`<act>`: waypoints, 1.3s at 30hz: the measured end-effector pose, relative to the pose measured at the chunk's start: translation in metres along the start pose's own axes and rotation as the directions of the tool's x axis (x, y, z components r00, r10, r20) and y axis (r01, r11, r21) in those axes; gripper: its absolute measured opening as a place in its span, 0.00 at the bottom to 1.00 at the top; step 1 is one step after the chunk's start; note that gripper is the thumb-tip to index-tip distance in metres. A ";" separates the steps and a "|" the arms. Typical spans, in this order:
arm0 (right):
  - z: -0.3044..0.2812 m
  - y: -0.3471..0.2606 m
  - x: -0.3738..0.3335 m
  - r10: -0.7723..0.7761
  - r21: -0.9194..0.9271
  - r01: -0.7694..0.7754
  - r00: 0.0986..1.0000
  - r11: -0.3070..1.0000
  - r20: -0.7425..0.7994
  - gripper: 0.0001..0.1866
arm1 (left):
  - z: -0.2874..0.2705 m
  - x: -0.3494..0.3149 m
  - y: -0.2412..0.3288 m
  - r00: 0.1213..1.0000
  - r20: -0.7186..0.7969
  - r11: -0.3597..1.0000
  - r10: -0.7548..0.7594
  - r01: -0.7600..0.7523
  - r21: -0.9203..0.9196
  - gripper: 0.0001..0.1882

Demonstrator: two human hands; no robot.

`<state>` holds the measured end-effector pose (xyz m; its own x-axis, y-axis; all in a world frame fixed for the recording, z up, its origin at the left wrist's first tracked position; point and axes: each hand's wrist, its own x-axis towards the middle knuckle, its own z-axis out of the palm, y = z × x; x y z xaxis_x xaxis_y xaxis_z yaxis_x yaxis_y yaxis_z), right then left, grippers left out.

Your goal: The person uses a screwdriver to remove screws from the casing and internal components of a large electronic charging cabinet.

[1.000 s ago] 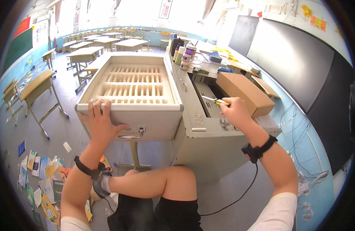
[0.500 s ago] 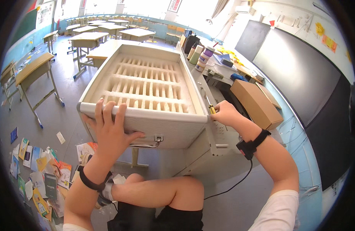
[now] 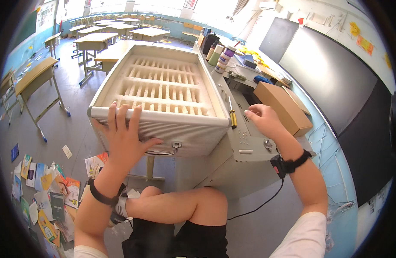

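A silver ribbed aluminium case stands on the desk, its open top showing a white foam insert with rows of slots. My left hand lies against its front left, fingers spread with the tips over the rim and the thumb stretched across the front beside the latch. A yellow-and-black screwdriver lies on the desk along the case's right side. Right of it, my right hand hovers over the desk, thumb and fingertips together; whatever may be between them is too small to tell.
Small loose bits and a short white stick lie on the grey desk. Beyond are a cardboard box and stacked tubs. Papers and booklets litter the floor at left; student desks stand behind.
My right hand has let go of the screwdriver and moved up and right, leaving it lying on the desk. My left hand has stayed on the case.
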<state>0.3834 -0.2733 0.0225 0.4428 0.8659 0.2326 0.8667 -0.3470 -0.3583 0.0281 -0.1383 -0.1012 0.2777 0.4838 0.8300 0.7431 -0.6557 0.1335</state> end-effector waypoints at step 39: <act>0.029 0.072 -0.022 -0.351 0.644 0.137 0.911 0.753 0.217 0.31 | 0.031 -0.223 -0.062 0.685 0.721 0.971 -0.105 0.228 -0.075 0.21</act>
<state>0.4296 -0.3064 -0.0349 0.0491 0.9887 0.1414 0.5655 0.0892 -0.8199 -0.0608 -0.1876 -0.3113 0.5507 0.8183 0.1645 0.7390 -0.5696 0.3599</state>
